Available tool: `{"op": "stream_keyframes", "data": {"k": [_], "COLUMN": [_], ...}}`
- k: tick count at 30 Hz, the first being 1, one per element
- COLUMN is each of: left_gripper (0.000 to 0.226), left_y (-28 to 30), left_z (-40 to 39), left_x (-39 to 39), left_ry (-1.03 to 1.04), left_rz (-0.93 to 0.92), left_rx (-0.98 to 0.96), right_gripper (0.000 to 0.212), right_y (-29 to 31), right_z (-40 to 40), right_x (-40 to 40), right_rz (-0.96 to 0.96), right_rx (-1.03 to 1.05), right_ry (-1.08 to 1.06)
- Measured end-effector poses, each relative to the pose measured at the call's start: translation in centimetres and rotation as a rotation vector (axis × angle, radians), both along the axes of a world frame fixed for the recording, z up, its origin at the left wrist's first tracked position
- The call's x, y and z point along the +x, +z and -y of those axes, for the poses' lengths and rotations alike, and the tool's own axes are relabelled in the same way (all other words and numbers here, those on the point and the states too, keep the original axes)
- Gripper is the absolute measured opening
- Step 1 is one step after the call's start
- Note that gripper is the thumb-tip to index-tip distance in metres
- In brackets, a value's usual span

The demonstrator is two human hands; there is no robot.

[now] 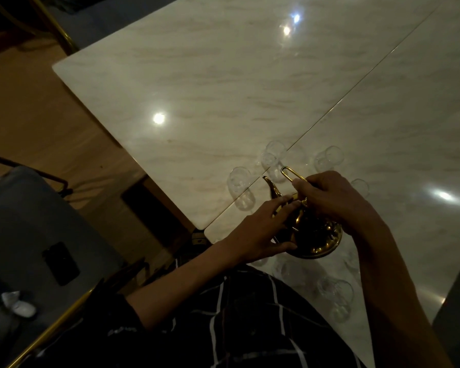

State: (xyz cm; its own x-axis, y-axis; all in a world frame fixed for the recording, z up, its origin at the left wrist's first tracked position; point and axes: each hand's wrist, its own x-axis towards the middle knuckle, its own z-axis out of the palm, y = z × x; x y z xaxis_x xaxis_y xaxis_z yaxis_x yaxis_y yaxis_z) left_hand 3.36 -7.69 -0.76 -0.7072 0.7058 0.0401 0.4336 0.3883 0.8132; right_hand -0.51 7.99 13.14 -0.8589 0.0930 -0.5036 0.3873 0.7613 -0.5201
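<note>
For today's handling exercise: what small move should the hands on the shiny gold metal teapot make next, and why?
Probably lift the gold teapot straight up: the right hand grips its looped handle, the left hand rests on its body, and clear glasses stand close around.

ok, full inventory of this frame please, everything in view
teapot: one, gold, near the table's front edge, between the hands
glasses: at least five, clear, ringed around the teapot; some too faint to count
table: one, pale marble, two slabs meeting at a seam, upper right
chair: one, grey seat, lower left
phone: one, black, lying on the chair
crumpled item: one, white, on the chair near the phone
shirt: one, dark with white check lines, bottom centre
left hand: one, fingers laid straight on the teapot's top
right hand: one, curled round the teapot's handle
</note>
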Motion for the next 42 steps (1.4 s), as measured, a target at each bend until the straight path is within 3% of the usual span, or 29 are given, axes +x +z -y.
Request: {"op": "stream_keyframes", "data": {"k": [25,34,42], "left_gripper": [0.093,0.092,0.090], "left_y": [-0.3,-0.2,0.3], "left_z": [0.7,0.9,0.6], "left_x": [-0.5,-1.0,-2.4], "left_ry": [0.011,0.016,0.038], "left_rz": [-0.017,-0.060,-0.100], "left_rx": [0.024,0.029,0.050], "right_gripper": [0.043,0.053,0.046], "right_y": [-0.1,-0.6,-0.8], "right_z": [0.8,0.6,0.4], "right_x": [-0.6,-0.3,-0.2], "right_rz": [-0.009,-0.031,-0.066], "right_rx": [-0.016,-0.047,-0.109], "right_ry": [-0.003,-0.050,-0.153]}}
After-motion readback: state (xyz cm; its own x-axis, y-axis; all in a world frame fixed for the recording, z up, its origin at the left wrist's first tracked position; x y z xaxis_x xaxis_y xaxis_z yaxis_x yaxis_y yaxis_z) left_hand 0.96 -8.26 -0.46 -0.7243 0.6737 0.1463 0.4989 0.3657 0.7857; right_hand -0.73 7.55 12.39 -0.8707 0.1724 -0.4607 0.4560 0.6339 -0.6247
